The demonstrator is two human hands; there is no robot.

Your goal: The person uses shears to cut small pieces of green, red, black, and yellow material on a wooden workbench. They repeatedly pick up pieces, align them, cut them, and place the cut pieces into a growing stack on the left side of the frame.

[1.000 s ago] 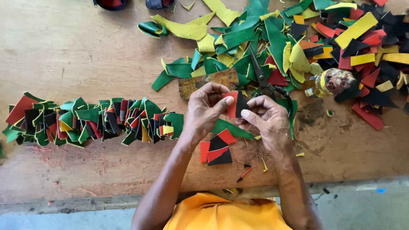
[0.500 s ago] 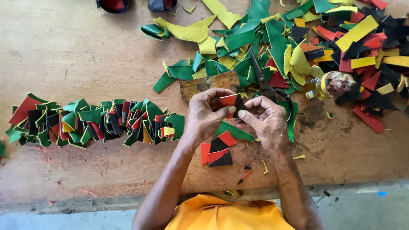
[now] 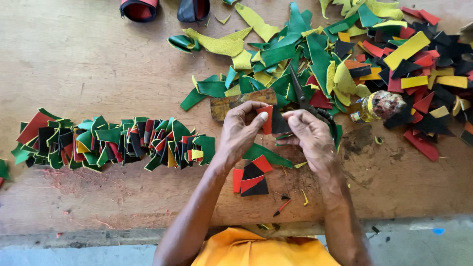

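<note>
**Red and black leather triangles pinched between both hands**

Red triangular leather piece [image 3: 267, 119] and black triangular leather piece [image 3: 280, 122] sit together above the worn wooden workbench [image 3: 88, 54], mid-frame. Left hand [image 3: 240, 133] clamps the red piece between thumb and fingers. Right hand [image 3: 310, 135] pinches the black piece at its right edge. Both grips closed on the pieces; pieces touching.

Just below the hands: small stack of red and black cut triangles [image 3: 251, 177] on the bench. Left of the hands: long folded chain of green, black, red and yellow leather pieces [image 3: 113, 143]. Upper right: loose heap of coloured leather scraps [image 3: 374, 54]; black-handled scissors [image 3: 303, 96] lie on it; small glue-smeared bottle [image 3: 377, 106] beside it.
</note>
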